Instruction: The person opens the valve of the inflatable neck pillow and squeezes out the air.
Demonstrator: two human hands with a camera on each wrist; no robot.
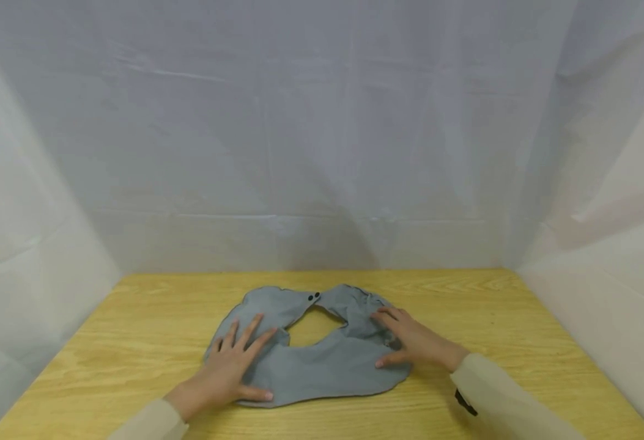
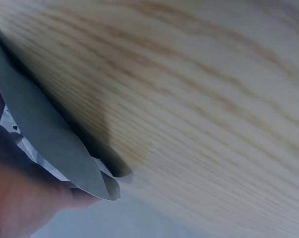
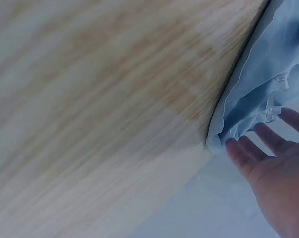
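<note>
A grey-blue cloth bib point(image 1: 322, 373) lies spread on the wooden table, its neck opening facing up in the middle. Two dark snaps point(image 1: 314, 297) sit where the neck ends overlap at the far side. On the bib's left part rests my left hand point(image 1: 228, 363), fingers spread and thumb near the front edge. My right hand point(image 1: 418, 339) touches the right part with its fingers apart, where the cloth is bunched up. In the right wrist view, clear plastic pieces point(image 3: 274, 111) show among the folds beside the fingertips. The left wrist view shows the bib's edge point(image 2: 45, 119) slightly raised beside the hand.
The wooden table point(image 1: 134, 330) shows bare grain around the bib on both sides. White sheeting hangs as a back wall point(image 1: 310, 134), a left wall point(image 1: 19, 232) and a right wall point(image 1: 602, 269). A dark item point(image 1: 465, 403) shows under the right sleeve.
</note>
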